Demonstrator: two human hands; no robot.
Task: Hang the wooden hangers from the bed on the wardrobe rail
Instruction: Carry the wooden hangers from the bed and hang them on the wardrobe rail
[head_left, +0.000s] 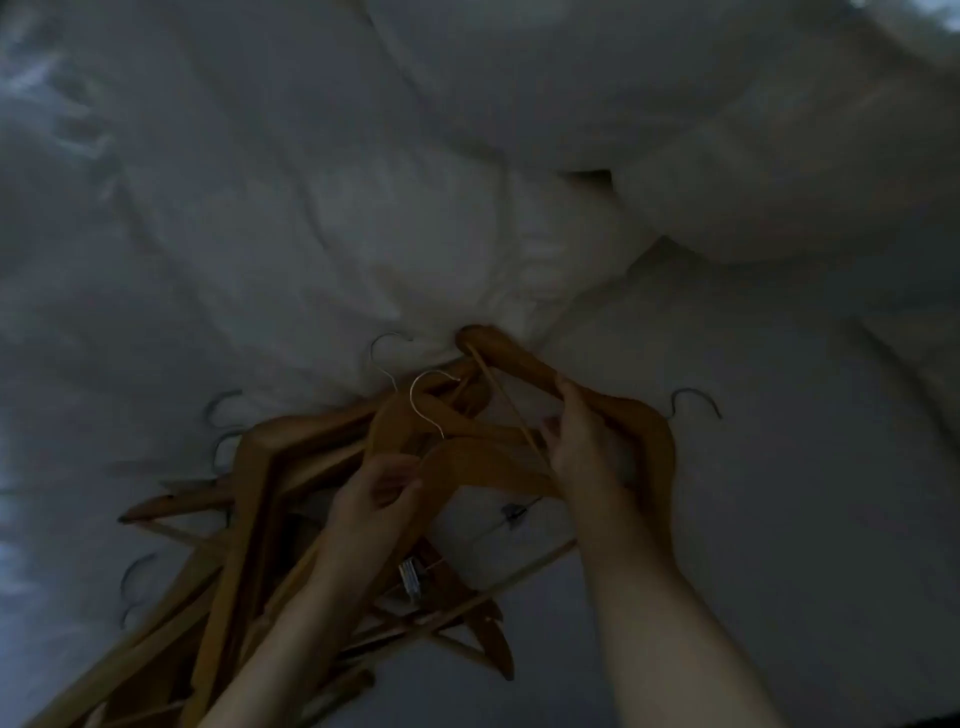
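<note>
Many wooden hangers (249, 499) lie in a tangled heap on a bed (779, 467) covered in rumpled white bedding, the pile spreading from the centre of the frame down to the lower left corner, in dim light. Several metal hooks (224, 408) stick out of the heap along its left edge, and a small metal clip (411, 577) shows near the lower centre. A person's two bare hands reach in from the bottom of the frame. Right of centre, the right hand (582, 441) has its fingers (569, 397) closed around the wooden arm of the uppermost hanger (519, 358), which sits tilted at the top of the pile, one end pointing to the upper centre and its dark hook (696, 400) poking out to the right over the sheet. Just left of centre, the left hand (374, 499) has its fingers (400, 486) pinched on the curved wooden shoulder of a second hanger (478, 467), whose silver hook (431, 395) rises just above it. A plump white duvet (727, 156) is bunched across the upper right of the frame
</note>
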